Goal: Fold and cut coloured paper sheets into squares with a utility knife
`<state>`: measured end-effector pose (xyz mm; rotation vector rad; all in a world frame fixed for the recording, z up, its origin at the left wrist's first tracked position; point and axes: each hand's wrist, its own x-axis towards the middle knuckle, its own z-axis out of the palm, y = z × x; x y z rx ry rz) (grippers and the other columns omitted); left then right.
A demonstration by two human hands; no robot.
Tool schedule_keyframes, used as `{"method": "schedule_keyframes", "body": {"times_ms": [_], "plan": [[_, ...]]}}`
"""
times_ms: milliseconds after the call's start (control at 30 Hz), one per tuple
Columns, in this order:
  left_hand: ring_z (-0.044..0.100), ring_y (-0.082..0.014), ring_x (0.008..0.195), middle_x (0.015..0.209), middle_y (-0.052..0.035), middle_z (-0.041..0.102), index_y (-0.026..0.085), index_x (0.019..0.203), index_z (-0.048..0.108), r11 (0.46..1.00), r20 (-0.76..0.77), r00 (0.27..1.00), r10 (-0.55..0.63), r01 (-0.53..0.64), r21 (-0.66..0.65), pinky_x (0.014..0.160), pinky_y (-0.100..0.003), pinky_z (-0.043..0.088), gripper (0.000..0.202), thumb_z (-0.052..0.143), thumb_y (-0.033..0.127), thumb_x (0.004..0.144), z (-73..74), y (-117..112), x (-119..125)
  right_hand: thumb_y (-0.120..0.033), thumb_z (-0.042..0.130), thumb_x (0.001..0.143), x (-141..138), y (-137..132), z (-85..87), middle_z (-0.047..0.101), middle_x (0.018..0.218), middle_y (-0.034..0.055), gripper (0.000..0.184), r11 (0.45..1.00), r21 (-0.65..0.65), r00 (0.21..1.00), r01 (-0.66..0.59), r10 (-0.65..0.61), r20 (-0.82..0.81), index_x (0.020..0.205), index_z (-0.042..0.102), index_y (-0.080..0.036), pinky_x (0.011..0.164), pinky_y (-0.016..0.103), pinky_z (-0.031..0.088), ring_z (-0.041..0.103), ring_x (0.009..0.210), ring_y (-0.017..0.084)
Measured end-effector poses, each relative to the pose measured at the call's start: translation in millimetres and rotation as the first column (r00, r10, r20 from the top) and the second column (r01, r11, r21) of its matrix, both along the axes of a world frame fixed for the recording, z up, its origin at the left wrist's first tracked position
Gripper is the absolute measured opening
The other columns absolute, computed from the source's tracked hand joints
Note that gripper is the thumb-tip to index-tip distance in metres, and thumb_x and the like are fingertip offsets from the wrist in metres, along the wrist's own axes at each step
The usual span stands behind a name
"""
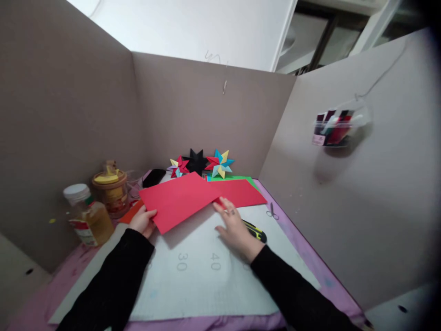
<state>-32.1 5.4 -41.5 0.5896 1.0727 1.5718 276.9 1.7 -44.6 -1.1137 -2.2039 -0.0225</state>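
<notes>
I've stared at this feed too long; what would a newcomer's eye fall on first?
Most likely the raised red sheet above the white mat, the left hand gripping its left edge and the right hand at its right corner. Next, three pointed stars in a row at the back wall, the middle one black. Then the clear container hanging on the right wall.

On the near side of the raised bright-red rectangular paper sheet (pixel 182 202), the white number-printed mat (pixel 198 294) leaves open room between the black-sleeved left forearm (pixel 112 273) and right forearm (pixel 292 280). Left of the sheet, a white-capped clear bottle of amber liquid (pixel 93 223) and a round lidded jar (pixel 112 195) obstruct passage; pointed folded-paper stars (pixel 197 162) stand behind it, before the upright grey panel (pixel 203 105).
</notes>
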Motion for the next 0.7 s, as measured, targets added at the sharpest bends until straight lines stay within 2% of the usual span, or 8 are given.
{"method": "schedule_keyframes", "body": {"times_ms": [100, 200, 267, 367, 467, 500, 600, 700], "plan": [[0.064, -0.0143, 0.060, 0.075, -0.0025, 0.067, 0.016, 0.095, 0.055, 0.998, 0.064, 0.996, -0.068, 0.068, 0.012, 0.055, -0.023, 0.054, 0.039, 0.051, -0.004, 0.061, 6.4, -10.4, 12.4, -0.007, 0.053, 0.070, -52.2, -20.1, -4.5, 0.021, 0.147, 0.0073, 0.075, 0.987, 0.049, 0.986, -0.152, 0.148, 0.079, 0.139, 0.030, -0.028, 0.107, 0.053, 0.015, 0.014, 0.135, 0.029], [0.065, -0.0176, 0.070, 0.083, -0.0040, 0.068, 0.017, 0.099, 0.056, 0.973, 0.120, 0.968, -0.222, 0.212, 0.089, 0.064, -0.030, 0.055, 0.041, 0.055, 0.001, 0.062, 16.2, -23.4, 23.2, -0.003, 0.048, 0.071, -77.0, -10.3, -1.5, 0.038, 0.140, 0.0078, 0.069, 0.984, 0.060, 0.985, -0.166, 0.168, -0.038, 0.135, 0.039, -0.027, 0.107, 0.055, 0.014, 0.023, 0.133, 0.028], [0.064, -0.0245, 0.088, 0.097, -0.0085, 0.067, 0.018, 0.105, 0.056, 0.930, 0.176, 0.921, -0.347, 0.312, 0.196, 0.073, -0.039, 0.053, 0.034, 0.059, 0.024, 0.072, 22.8, -28.4, 22.0, -0.002, 0.043, 0.074, -80.7, 0.8, -2.0, 0.051, 0.129, 0.0065, 0.058, 0.985, 0.044, 0.966, -0.165, 0.170, -0.196, 0.124, 0.053, -0.029, 0.106, 0.055, 0.020, 0.033, 0.128, 0.026], [0.058, -0.0305, 0.102, 0.105, -0.0133, 0.064, 0.017, 0.107, 0.056, 0.919, 0.249, 0.899, -0.360, 0.295, 0.262, 0.077, -0.046, 0.050, 0.058, 0.039, 0.064, 0.077, 26.2, -23.7, 3.8, -0.004, 0.041, 0.079, -72.5, 8.0, -9.1, 0.058, 0.121, 0.0053, 0.047, 0.952, -0.008, 0.891, -0.306, 0.283, -0.356, 0.111, 0.062, -0.030, 0.101, 0.049, 0.033, 0.042, 0.123, 0.022], [0.062, -0.0268, 0.094, 0.094, -0.0115, 0.067, 0.014, 0.101, 0.058, 0.963, 0.277, 0.925, -0.261, 0.232, 0.134, 0.075, -0.040, 0.051, 0.065, 0.019, 0.063, 0.085, 17.4, -8.6, -20.6, -0.005, 0.043, 0.078, -54.6, 1.8, -17.8, 0.057, 0.123, 0.0044, 0.045, 0.852, -0.122, 0.824, -0.509, 0.441, -0.356, 0.109, 0.064, -0.030, 0.100, 0.048, 0.036, 0.041, 0.124, 0.022], [0.063, -0.0263, 0.091, 0.091, -0.0119, 0.068, 0.012, 0.100, 0.059, 0.948, 0.272, 0.909, -0.315, 0.313, 0.049, 0.075, -0.039, 0.051, 0.063, 0.019, 0.059, 0.087, 12.7, -3.4, -26.2, -0.005, 0.044, 0.078, -48.1, -1.5, -19.8, 0.056, 0.124, 0.0040, 0.044, 0.810, -0.178, 0.806, -0.559, 0.479, -0.348, 0.107, 0.064, -0.030, 0.101, 0.049, 0.035, 0.040, 0.125, 0.022], [0.066, -0.0253, 0.079, 0.081, -0.0112, 0.069, 0.010, 0.096, 0.060, 0.897, 0.207, 0.889, -0.408, 0.433, -0.089, 0.068, -0.035, 0.052, 0.041, 0.042, 0.046, 0.086, -2.0, 6.7, -29.5, -0.007, 0.047, 0.077, -30.3, -9.9, -21.5, 0.057, 0.122, 0.0034, 0.040, 0.661, -0.362, 0.752, -0.658, 0.554, -0.356, 0.103, 0.067, -0.030, 0.102, 0.049, 0.033, 0.040, 0.125, 0.022], [0.067, -0.0232, 0.071, 0.077, -0.0084, 0.069, 0.013, 0.094, 0.060, 0.924, 0.047, 0.929, -0.368, 0.371, -0.094, 0.067, -0.032, 0.053, 0.024, 0.065, 0.020, 0.072, -13.2, 8.5, -19.8, -0.012, 0.050, 0.079, -18.8, -14.1, -18.9, 0.060, 0.118, 0.0044, 0.033, 0.529, -0.485, 0.715, -0.696, 0.577, -0.395, 0.102, 0.067, -0.028, 0.102, 0.046, 0.033, 0.044, 0.123, 0.022]]}}
